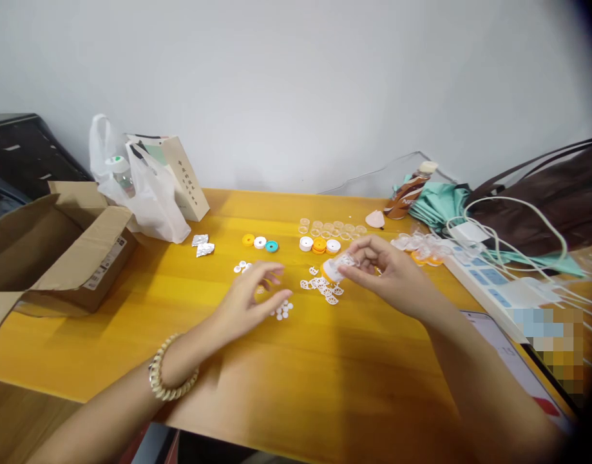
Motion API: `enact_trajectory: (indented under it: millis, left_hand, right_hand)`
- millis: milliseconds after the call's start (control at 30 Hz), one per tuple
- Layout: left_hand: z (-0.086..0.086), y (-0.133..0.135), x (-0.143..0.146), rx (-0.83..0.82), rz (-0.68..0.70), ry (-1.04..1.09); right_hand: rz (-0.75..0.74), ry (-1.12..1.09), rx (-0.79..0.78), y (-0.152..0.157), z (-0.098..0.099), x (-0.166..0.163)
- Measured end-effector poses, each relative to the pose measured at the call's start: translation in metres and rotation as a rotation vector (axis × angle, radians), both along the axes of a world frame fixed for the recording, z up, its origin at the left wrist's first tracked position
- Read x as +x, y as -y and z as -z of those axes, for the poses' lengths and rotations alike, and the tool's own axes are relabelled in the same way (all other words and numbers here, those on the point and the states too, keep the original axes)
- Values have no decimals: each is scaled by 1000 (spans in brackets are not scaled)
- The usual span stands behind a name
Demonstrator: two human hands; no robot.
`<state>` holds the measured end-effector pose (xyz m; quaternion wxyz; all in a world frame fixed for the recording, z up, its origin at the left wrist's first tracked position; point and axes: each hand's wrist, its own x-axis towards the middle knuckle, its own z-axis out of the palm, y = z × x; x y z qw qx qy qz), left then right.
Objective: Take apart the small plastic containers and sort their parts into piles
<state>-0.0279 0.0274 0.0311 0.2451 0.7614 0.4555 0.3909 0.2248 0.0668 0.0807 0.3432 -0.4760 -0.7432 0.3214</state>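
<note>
My right hand point(380, 274) pinches a small clear plastic cap-like piece with a white and orange base point(332, 270), tilted above the table. Under it lies a pile of white slotted plastic pieces point(319, 285). My left hand point(254, 293) is empty, its fingers apart, over small white discs point(282, 310); more white discs point(241, 266) lie just behind it. Farther back, orange, white and teal round pieces point(271, 246) form a short row, and white and orange ones point(319, 245) form another. Clear round cups point(327, 229) are lined up behind those.
At the left stand an open cardboard box point(105, 283), a white plastic bag point(155, 206) and foil packets point(205, 249). On the right are more clear pieces point(424, 246), a power strip point(484, 290) with cables, a phone point(508, 354) and a bottle point(409, 193).
</note>
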Motion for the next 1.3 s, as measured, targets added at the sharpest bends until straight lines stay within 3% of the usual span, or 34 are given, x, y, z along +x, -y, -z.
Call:
enact_trajectory:
  millis: [133,267,433,567,867,1067,1200,1300]
  left_hand:
    - [-17,1,39,-143,195,139]
    - [-24,-7,54,-203,201,333]
    - [-17,-9,52,-327,222,463]
    - [-16,-11,47,-319,278,516]
    - [-28,-10,42,-335,395,523]
    - [-25,-10,38,-505,492,609]
    - [-22,-13,36,-631,574,688]
    - [-21,-14,36,-627,574,720]
  right_hand:
    - [-102,-171,-119,8,0,-16]
    - [-117,-272,-170,16,-1,-24]
    - [-101,-297,-184,18,-2,-34]
    - [-82,-283,-141,15,-7,-41]
    - [-237,-251,-87,21,-11,-39]
    - [-395,-242,-104,25,-15,-33]
    - [-489,-124,34,26,-24,-24]
    - [-376,-134,145,26,-24,-25]
